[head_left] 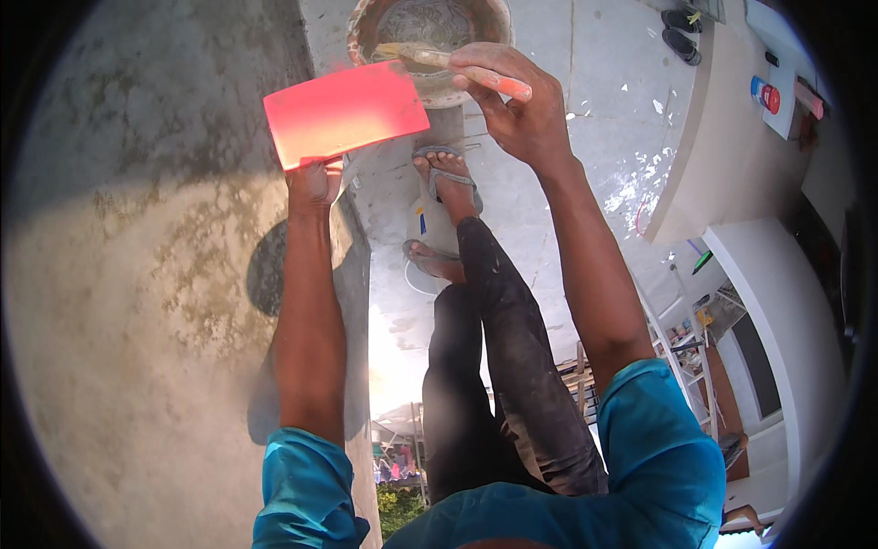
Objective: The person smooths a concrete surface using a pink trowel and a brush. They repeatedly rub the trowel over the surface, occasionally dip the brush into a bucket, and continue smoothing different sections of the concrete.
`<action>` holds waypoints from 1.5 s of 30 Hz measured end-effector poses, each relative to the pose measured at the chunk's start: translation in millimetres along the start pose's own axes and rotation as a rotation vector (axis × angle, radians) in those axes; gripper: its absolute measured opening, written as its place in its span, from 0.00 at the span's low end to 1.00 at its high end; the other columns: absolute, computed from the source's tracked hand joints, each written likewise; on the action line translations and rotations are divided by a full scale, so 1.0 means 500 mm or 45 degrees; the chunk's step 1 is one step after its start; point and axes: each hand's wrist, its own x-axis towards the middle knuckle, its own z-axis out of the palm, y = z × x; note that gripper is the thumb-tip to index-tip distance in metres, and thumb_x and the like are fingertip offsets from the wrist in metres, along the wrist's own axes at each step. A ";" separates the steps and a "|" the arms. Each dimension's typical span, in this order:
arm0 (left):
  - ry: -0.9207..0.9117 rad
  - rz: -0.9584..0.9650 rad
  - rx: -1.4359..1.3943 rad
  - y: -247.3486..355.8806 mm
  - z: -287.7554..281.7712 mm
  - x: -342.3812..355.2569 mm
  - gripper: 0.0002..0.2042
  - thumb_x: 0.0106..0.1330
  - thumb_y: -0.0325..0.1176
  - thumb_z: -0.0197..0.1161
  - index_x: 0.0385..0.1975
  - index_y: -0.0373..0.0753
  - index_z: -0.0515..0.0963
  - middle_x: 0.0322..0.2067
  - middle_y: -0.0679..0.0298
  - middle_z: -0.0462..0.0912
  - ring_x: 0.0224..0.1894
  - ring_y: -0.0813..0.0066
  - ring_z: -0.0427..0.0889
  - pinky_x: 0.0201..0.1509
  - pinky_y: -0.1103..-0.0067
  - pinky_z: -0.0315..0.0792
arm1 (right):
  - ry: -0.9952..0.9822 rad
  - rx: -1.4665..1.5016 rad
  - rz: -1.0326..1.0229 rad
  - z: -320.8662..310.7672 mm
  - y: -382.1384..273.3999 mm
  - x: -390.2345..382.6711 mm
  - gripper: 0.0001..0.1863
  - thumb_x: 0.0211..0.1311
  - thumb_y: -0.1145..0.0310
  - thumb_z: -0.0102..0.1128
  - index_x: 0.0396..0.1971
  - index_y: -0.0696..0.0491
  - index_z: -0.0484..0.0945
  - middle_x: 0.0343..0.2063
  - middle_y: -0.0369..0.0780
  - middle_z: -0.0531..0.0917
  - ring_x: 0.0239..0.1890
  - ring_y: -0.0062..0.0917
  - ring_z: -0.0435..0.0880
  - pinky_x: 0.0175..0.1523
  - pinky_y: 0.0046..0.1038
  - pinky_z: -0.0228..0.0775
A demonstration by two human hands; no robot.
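Note:
My left hand (314,183) is closed at the lower edge of a flat red rectangular plastering float (347,112); most of its fingers are hidden behind the board. My right hand (523,114) pinches a worn brush (430,57) by its handle, whose end is orange. The brush's pale, bristle-like tip points left, just above the float's top right corner, over a round tub (500,27). Grey, wet-looking material (422,20) lies inside the tub. Its rim is smeared and stained.
A grey plastered wall (137,247), patchy and partly sunlit, fills the left side. My sandalled feet (448,174) stand on the pale floor (540,183) below the tub. At right are a low wall (686,137), dark shoes (680,41), a red-and-blue container (765,94) and a metal frame (681,366).

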 end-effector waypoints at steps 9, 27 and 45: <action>0.029 -0.088 -0.120 -0.021 -0.032 -0.086 0.13 0.72 0.30 0.61 0.54 0.39 0.75 0.49 0.65 0.82 0.53 0.72 0.81 0.61 0.71 0.78 | 0.102 -0.327 0.135 0.235 0.318 0.024 0.11 0.65 0.66 0.61 0.45 0.53 0.81 0.43 0.50 0.84 0.45 0.48 0.83 0.45 0.43 0.75; 0.351 0.156 -0.084 0.084 0.181 -0.582 0.28 0.62 0.23 0.65 0.64 0.35 0.67 0.55 0.60 0.76 0.58 0.68 0.76 0.63 0.70 0.70 | 0.382 -0.076 0.601 0.057 0.057 -0.008 0.09 0.65 0.66 0.66 0.39 0.54 0.85 0.36 0.45 0.88 0.40 0.36 0.88 0.46 0.35 0.78; 0.381 0.483 -0.251 0.394 0.453 -1.077 0.24 0.68 0.30 0.51 0.64 0.32 0.68 0.57 0.58 0.77 0.60 0.68 0.76 0.65 0.70 0.69 | -0.208 0.544 -0.528 -0.473 -1.126 -0.306 0.12 0.55 0.78 0.72 0.40 0.56 0.84 0.44 0.44 0.87 0.47 0.37 0.86 0.51 0.35 0.78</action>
